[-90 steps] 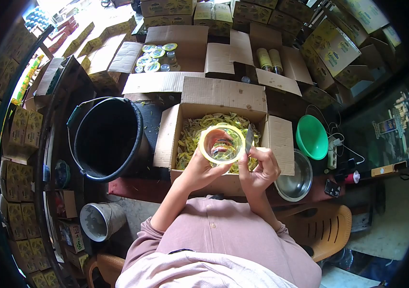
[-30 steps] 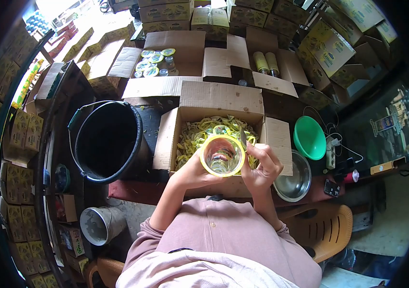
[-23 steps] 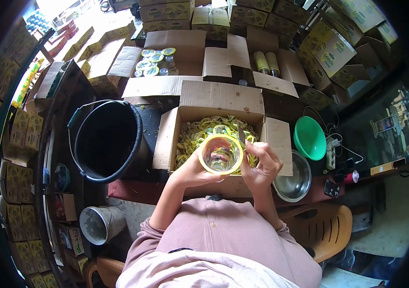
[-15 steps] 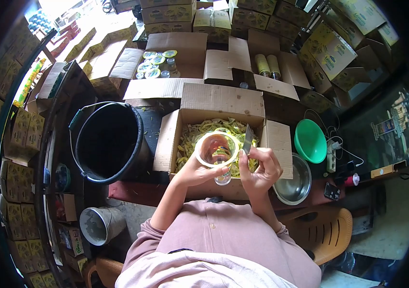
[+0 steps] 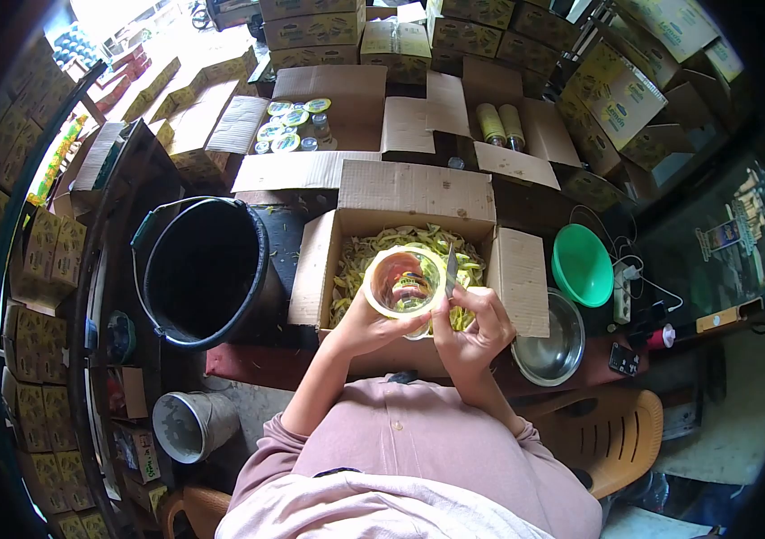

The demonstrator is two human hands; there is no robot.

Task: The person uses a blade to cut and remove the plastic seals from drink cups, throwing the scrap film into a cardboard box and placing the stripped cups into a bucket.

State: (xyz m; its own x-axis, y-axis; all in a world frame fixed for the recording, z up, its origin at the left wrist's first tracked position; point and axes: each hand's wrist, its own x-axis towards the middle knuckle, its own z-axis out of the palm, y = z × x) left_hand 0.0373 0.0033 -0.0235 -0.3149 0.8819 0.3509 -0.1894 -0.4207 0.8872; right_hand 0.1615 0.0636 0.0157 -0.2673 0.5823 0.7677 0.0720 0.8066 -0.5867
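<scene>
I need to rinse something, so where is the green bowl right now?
In the head view, the green bowl sits right of the open carton, just beyond the metal bowl.

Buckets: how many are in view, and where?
2: the black bucket, left of the open carton of yellow-green scraps, and the smaller grey bucket, lower on the left. Others may be hidden.

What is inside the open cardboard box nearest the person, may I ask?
Yellow-green strips show in the box; the clear container hides some, and anything deeper is covered.
</scene>
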